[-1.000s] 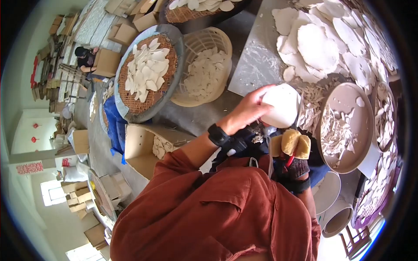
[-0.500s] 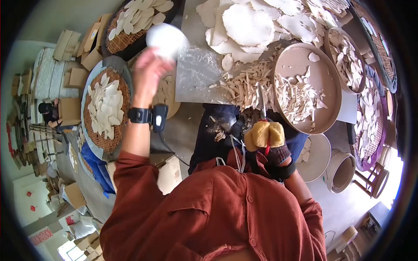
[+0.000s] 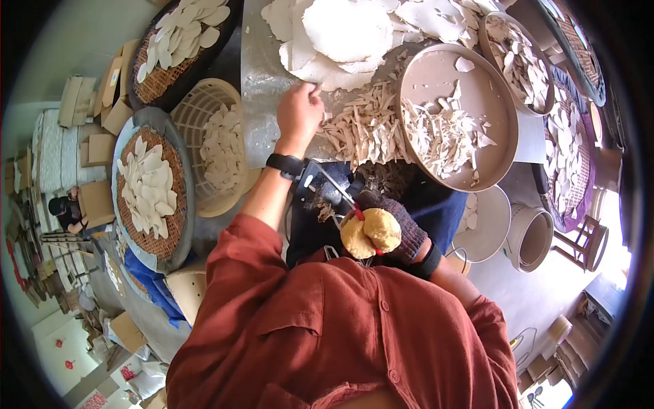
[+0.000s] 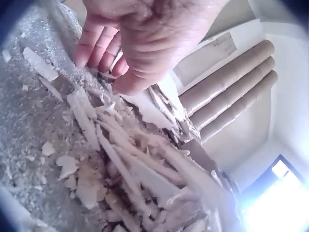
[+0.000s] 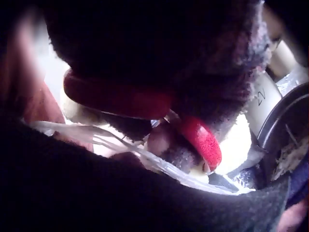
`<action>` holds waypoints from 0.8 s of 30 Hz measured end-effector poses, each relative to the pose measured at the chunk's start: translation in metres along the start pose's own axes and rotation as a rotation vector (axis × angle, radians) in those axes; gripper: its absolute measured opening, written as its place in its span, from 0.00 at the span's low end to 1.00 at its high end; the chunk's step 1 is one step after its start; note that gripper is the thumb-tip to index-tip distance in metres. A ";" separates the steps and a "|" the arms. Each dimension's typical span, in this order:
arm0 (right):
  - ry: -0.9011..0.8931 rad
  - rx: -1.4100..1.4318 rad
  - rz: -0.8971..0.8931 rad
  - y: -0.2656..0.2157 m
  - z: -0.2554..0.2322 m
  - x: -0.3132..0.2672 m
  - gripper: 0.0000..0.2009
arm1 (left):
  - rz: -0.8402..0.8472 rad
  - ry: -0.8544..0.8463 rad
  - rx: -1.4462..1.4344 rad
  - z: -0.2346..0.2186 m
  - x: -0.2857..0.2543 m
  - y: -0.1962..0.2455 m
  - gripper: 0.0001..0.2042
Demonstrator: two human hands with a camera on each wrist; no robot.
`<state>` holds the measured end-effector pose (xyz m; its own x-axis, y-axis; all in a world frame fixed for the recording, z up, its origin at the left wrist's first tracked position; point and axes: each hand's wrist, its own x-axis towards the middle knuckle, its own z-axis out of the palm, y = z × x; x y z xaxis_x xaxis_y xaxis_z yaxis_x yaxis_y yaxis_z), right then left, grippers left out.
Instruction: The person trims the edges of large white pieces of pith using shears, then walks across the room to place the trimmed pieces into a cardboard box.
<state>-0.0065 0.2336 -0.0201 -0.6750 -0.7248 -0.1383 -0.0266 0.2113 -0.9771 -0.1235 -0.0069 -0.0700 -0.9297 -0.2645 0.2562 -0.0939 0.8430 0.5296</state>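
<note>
L hand (image 3: 300, 112) bare, out on the grey metal table (image 3: 262, 82), fingers loosely bent, tips touching the edge of the pile of big flat white pieces (image 3: 347, 31); holds nothing, released. L wrist view: same hand (image 4: 140, 38) hangs over the dusty surface, fingertips (image 4: 89, 48) just above/at the trimmed strips (image 4: 130, 169), nothing pinched. Black wrist strap (image 3: 285, 164) w/ small cam on that arm. Heap of pale strips (image 3: 361, 126) lies just beside the hand, running to the rim of the round tan tray (image 3: 436, 71), which holds more strips + chips. R hand (image 3: 392, 228) in dark knit glove, close to the torso, clenched round a yellow sponge (image 3: 371, 232) and a red-handled tool (image 3: 357, 213); R wrist view dark/blurred, shows glove and red handles (image 5: 200, 137) only, blade can't tell. Further out: cream plastic basket (image 3: 197, 109) w/ white slices left of the table, woven trays (image 3: 146, 187) of slices beside it, more round trays (image 3: 521, 61) at right, white buckets (image 3: 535, 238) on floor. Rust-red shirt (image 3: 340, 334) fills the bottom. Another person (image 3: 65, 208) sits far left among cardboard boxes.
</note>
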 end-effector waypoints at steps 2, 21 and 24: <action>0.073 0.114 -0.012 0.016 0.000 -0.003 0.16 | -0.251 -0.181 -0.426 -0.007 -0.003 -0.015 0.06; 0.157 0.413 -0.185 0.013 -0.011 -0.013 0.22 | -0.517 -0.722 -0.968 -0.077 -0.063 0.027 0.18; 0.116 0.099 -0.136 0.010 -0.013 -0.017 0.11 | -0.291 -1.255 -0.737 -0.064 -0.025 0.046 0.19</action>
<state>-0.0044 0.2564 -0.0253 -0.7507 -0.6605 0.0103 -0.0547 0.0466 -0.9974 -0.0818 0.0081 -0.0005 -0.6394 0.5122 -0.5734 -0.4849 0.3100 0.8178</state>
